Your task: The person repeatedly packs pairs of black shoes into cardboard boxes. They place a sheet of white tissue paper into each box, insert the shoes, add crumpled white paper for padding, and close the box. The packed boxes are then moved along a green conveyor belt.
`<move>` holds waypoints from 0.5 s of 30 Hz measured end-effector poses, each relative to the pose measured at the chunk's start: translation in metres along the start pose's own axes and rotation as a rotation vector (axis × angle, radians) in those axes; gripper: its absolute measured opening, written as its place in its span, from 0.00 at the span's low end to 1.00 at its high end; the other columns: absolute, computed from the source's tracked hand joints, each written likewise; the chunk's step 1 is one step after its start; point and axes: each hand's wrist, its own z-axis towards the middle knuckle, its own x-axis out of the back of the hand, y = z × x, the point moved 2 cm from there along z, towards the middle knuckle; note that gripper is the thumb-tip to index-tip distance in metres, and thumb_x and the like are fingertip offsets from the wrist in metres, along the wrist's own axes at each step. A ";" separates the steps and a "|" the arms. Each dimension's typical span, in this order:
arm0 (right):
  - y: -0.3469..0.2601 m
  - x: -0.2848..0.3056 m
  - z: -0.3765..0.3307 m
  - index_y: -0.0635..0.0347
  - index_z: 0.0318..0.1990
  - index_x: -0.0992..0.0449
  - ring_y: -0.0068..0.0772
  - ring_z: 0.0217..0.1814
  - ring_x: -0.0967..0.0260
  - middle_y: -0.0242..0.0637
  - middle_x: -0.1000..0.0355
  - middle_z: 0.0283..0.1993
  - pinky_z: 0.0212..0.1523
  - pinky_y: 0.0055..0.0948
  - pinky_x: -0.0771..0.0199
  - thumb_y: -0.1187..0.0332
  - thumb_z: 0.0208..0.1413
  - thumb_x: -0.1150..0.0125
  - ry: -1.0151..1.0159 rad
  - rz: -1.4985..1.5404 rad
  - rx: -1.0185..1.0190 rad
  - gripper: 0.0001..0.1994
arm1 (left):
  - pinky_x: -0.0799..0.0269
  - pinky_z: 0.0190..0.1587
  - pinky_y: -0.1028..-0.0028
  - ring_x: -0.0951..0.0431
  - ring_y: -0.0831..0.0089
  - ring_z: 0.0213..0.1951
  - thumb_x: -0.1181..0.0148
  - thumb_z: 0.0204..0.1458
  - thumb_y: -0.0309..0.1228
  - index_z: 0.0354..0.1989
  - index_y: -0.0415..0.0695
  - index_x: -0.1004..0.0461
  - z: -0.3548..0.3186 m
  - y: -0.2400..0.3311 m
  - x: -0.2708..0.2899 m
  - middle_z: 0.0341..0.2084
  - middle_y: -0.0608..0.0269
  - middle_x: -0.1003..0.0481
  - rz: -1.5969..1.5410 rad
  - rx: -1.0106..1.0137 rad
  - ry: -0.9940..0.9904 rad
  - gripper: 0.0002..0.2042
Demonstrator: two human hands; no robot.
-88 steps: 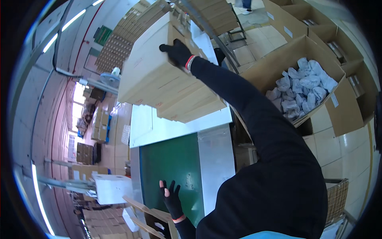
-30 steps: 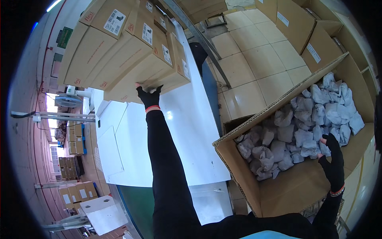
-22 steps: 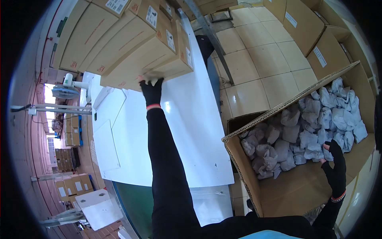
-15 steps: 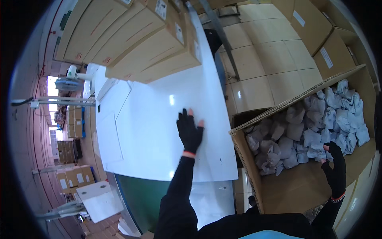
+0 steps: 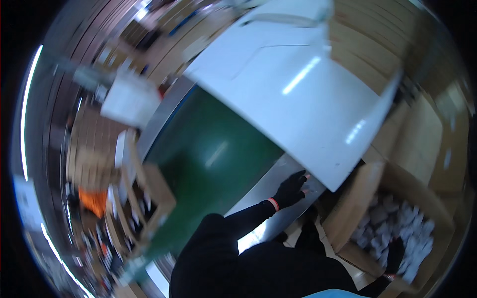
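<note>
Below the head camera, the scene has swung hard since half a second ago: the stacked brown cartons that filled the upper left are out of sight, and a green conveyor belt (image 5: 208, 154) now fills the middle of the view, blurred by the turn. The left hand (image 5: 292, 187), in a black glove with an orange-red cuff band, was spread flat on the middle of the white sheet; it has come down to the sheet's lower corner, where the fingers (image 5: 300, 177) are slightly spread and open, tips touching or just under the edge of the white sheet (image 5: 298, 94). Its palm lies over the grey metal side rail (image 5: 271, 191) of the conveyor. That sheet is smooth, glossy and flat, catching strips of lamp light, and it overhangs the matte belt at a slant.

At lower right, the right hand (image 5: 395, 256), gloved in black as well, stays down inside the open cardboard box (image 5: 355, 208), as it was before. It rests among crumpled white packets (image 5: 397, 233) that fill the box; whether its fingers close on any of them cannot be told, since the hand is small and dark there. Left of the belt stands another open brown carton (image 5: 154, 196), blurred.
</note>
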 end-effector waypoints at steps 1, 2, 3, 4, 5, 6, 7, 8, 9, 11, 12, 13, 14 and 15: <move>0.014 -0.005 -0.001 0.70 0.55 0.32 0.42 0.59 0.34 0.49 0.29 0.54 0.61 0.34 0.38 0.68 0.56 0.42 -0.013 -0.006 -0.002 0.21 | 0.37 0.60 0.60 0.38 0.51 0.61 0.40 0.52 0.35 0.62 0.48 0.40 -0.038 -0.006 0.001 0.61 0.48 0.40 -0.053 0.066 0.072 0.28; -0.011 0.006 -0.013 0.71 0.56 0.33 0.43 0.61 0.35 0.50 0.31 0.57 0.62 0.36 0.39 0.66 0.56 0.41 0.050 -0.244 -0.029 0.23 | 0.37 0.59 0.61 0.37 0.51 0.61 0.40 0.52 0.35 0.62 0.48 0.39 -0.074 -0.019 0.006 0.61 0.48 0.40 -0.036 0.087 0.141 0.28; 0.023 0.001 -0.011 0.72 0.57 0.33 0.43 0.62 0.37 0.51 0.32 0.58 0.63 0.36 0.40 0.64 0.56 0.40 0.124 -0.187 -0.076 0.25 | 0.37 0.59 0.61 0.36 0.52 0.60 0.40 0.52 0.35 0.61 0.47 0.39 -0.109 -0.040 0.008 0.60 0.48 0.39 -0.025 0.091 0.201 0.27; 0.017 0.010 0.009 0.71 0.57 0.34 0.49 0.59 0.34 0.53 0.31 0.55 0.60 0.37 0.36 0.66 0.54 0.40 0.128 -0.075 -0.016 0.25 | 0.37 0.59 0.61 0.36 0.52 0.59 0.40 0.51 0.35 0.60 0.47 0.38 -0.151 -0.062 0.010 0.59 0.47 0.38 -0.003 0.127 0.274 0.27; -0.014 0.025 0.021 0.72 0.57 0.34 0.47 0.59 0.34 0.53 0.31 0.56 0.60 0.36 0.37 0.65 0.55 0.40 0.088 -0.202 0.021 0.25 | 0.35 0.57 0.62 0.33 0.53 0.57 0.40 0.51 0.36 0.58 0.45 0.37 -0.184 -0.077 0.025 0.57 0.48 0.36 0.038 0.241 0.305 0.25; -0.048 0.037 0.030 0.72 0.57 0.34 0.45 0.60 0.35 0.53 0.32 0.57 0.61 0.35 0.37 0.65 0.56 0.41 0.057 -0.327 0.054 0.25 | 0.34 0.55 0.63 0.32 0.54 0.57 0.40 0.51 0.36 0.55 0.44 0.35 -0.223 -0.093 0.040 0.55 0.49 0.34 -0.130 0.448 0.347 0.23; -0.028 0.036 0.051 0.73 0.58 0.36 0.42 0.62 0.36 0.53 0.33 0.59 0.62 0.34 0.38 0.63 0.58 0.43 0.254 -0.524 0.280 0.26 | 0.34 0.56 0.63 0.32 0.55 0.56 0.40 0.52 0.37 0.55 0.43 0.35 -0.255 -0.113 0.058 0.53 0.51 0.33 0.005 0.461 0.468 0.23; -0.095 0.038 0.049 0.72 0.60 0.37 0.43 0.63 0.37 0.53 0.36 0.61 0.63 0.34 0.40 0.60 0.60 0.45 0.238 -0.180 0.279 0.27 | 0.36 0.57 0.63 0.32 0.55 0.57 0.40 0.52 0.37 0.56 0.42 0.36 -0.296 -0.121 0.083 0.54 0.50 0.33 0.026 0.565 0.570 0.24; -0.170 0.037 0.038 0.71 0.62 0.38 0.42 0.65 0.39 0.52 0.37 0.62 0.63 0.35 0.41 0.59 0.61 0.45 0.215 0.005 0.330 0.27 | 0.37 0.58 0.63 0.34 0.55 0.57 0.41 0.52 0.37 0.58 0.43 0.37 -0.340 -0.143 0.097 0.55 0.50 0.34 0.114 0.618 0.693 0.26; -0.294 0.025 0.001 0.68 0.58 0.34 0.42 0.63 0.37 0.49 0.35 0.61 0.63 0.36 0.41 0.63 0.58 0.42 0.315 -0.089 0.525 0.24 | 0.39 0.59 0.60 0.36 0.53 0.59 0.40 0.50 0.34 0.62 0.43 0.41 -0.408 -0.158 0.148 0.57 0.50 0.35 0.247 0.689 0.951 0.29; -0.334 0.010 -0.013 0.68 0.58 0.33 0.41 0.62 0.37 0.47 0.34 0.61 0.63 0.35 0.41 0.64 0.59 0.43 0.291 -0.030 0.682 0.23 | 0.39 0.59 0.60 0.36 0.52 0.59 0.40 0.50 0.34 0.62 0.43 0.41 -0.433 -0.163 0.176 0.56 0.50 0.35 0.361 0.728 1.029 0.29; -0.371 -0.008 -0.028 0.67 0.58 0.33 0.41 0.62 0.36 0.46 0.34 0.61 0.62 0.35 0.41 0.65 0.59 0.43 0.267 0.028 0.834 0.22 | 0.39 0.58 0.59 0.36 0.51 0.58 0.40 0.50 0.34 0.62 0.43 0.40 -0.454 -0.168 0.203 0.56 0.50 0.35 0.476 0.763 1.102 0.29; -0.416 -0.032 -0.056 0.66 0.57 0.32 0.39 0.59 0.35 0.44 0.32 0.58 0.61 0.34 0.40 0.67 0.59 0.44 0.103 0.256 0.878 0.20 | 0.39 0.58 0.58 0.36 0.51 0.58 0.39 0.48 0.33 0.61 0.43 0.40 -0.472 -0.176 0.225 0.55 0.49 0.34 0.528 0.747 1.094 0.30; -0.453 -0.054 -0.077 0.65 0.55 0.31 0.38 0.56 0.34 0.43 0.30 0.54 0.60 0.32 0.40 0.71 0.58 0.44 0.097 0.148 0.932 0.18 | 0.39 0.58 0.58 0.36 0.50 0.57 0.38 0.46 0.33 0.61 0.43 0.39 -0.490 -0.184 0.242 0.54 0.49 0.34 0.583 0.737 1.085 0.31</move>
